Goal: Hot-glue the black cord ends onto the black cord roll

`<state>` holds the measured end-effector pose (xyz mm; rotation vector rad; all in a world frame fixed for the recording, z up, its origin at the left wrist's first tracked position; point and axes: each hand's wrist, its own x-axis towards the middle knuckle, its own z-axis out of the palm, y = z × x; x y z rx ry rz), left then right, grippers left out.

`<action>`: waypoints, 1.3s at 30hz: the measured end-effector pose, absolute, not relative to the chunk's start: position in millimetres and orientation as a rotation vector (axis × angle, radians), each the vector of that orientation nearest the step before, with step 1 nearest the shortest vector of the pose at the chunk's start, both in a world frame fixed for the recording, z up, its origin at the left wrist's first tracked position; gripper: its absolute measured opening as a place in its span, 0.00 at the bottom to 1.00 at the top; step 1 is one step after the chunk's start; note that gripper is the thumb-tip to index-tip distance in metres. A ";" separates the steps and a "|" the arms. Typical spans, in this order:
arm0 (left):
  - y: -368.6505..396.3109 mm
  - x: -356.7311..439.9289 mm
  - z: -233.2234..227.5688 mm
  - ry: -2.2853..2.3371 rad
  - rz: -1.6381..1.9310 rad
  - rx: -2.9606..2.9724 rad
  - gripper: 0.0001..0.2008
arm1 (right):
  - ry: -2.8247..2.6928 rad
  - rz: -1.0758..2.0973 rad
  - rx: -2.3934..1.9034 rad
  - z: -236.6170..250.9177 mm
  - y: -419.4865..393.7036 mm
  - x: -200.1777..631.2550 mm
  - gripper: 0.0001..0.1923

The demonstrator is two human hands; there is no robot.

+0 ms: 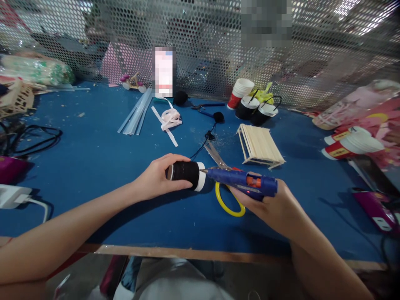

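Note:
My left hand [156, 179] grips a paper cup wrapped in black yarn [186, 174], held sideways just above the blue table [93, 158]. A strand of black yarn [200, 148] runs from it toward small black pompoms farther back. My right hand [271, 206] holds a blue glue gun [243, 182], its nozzle touching the white rim end of the cup. Yellow-handled scissors [223, 187] lie on the table under the gun.
A popsicle-stick frame [260, 146] stands to the right of centre. Yarn-covered cups and stacked paper cups [253, 104] sit at the back, glue sticks [136, 112] and ribbon [170, 118] to the left. Cables [31, 139] lie far left, more cups [350, 146] far right. A mesh screen [200, 41] closes the back.

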<state>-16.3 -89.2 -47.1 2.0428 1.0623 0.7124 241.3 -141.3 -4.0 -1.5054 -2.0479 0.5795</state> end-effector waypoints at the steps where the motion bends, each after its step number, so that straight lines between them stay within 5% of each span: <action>1: -89.2 -15.9 -47.2 1.080 0.702 2.000 0.26 | -2.055 0.609 -1.501 -4.9 -141.8 242.6 0.09; 16: -85.0 -16.1 -50.0 1.161 0.627 1.657 0.25 | -2.132 0.651 -1.496 -8.8 -147.6 246.4 0.06; 33: -91.4 -15.2 -52.6 1.020 0.790 2.191 0.26 | -1.673 0.969 -1.633 -8.3 -126.9 246.1 0.11; 39: -89.5 -15.0 -56.1 1.021 0.813 2.192 0.26 | -1.442 0.625 -1.567 -6.6 -95.9 276.0 0.17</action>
